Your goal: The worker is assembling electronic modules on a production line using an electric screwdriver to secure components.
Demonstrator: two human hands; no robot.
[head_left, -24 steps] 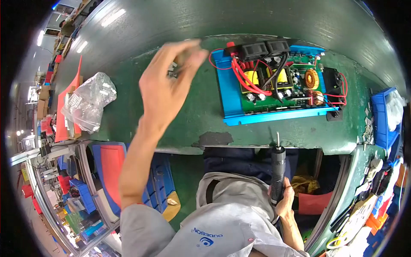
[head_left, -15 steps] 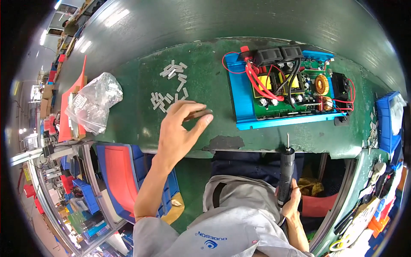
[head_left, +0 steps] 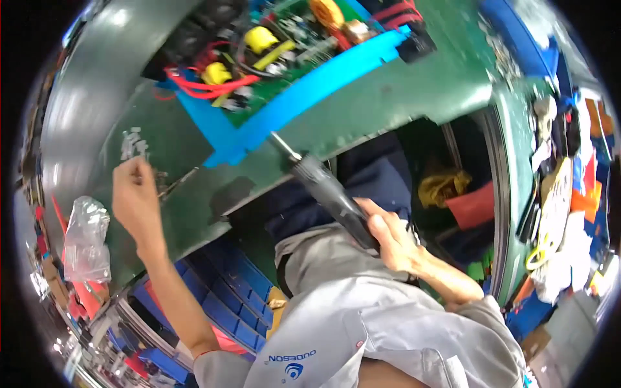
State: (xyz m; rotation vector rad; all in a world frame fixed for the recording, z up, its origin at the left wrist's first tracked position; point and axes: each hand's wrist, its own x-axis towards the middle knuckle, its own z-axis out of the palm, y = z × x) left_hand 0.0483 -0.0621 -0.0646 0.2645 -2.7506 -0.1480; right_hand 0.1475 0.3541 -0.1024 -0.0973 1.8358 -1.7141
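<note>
My right hand (head_left: 396,242) is wrapped round a black electric screwdriver (head_left: 333,197). Its metal bit points up and left, close to the near edge of a blue metal housing (head_left: 310,97). Inside that housing lies a green circuit board with yellow transformers, a copper coil and red wires. At the left, my left hand (head_left: 137,200) is closed with curled fingers beside a group of small pale grey pieces (head_left: 134,143). Thin pointed metal tweezers (head_left: 180,183) stick out from this hand toward the housing. The view is blurred, and whether the fingertips also pinch a grey piece is hidden.
A clear plastic bag (head_left: 87,242) lies left of my left hand, by a red sheet. Blue bins (head_left: 517,32) stand at the far right, near cloths and tools. The green table's worn front edge (head_left: 259,195) runs between housing and lap.
The view has turned, so the housing now appears at upper left. The screwdriver has come up from my lap to the housing's near edge. My left hand has moved to the grey pieces.
</note>
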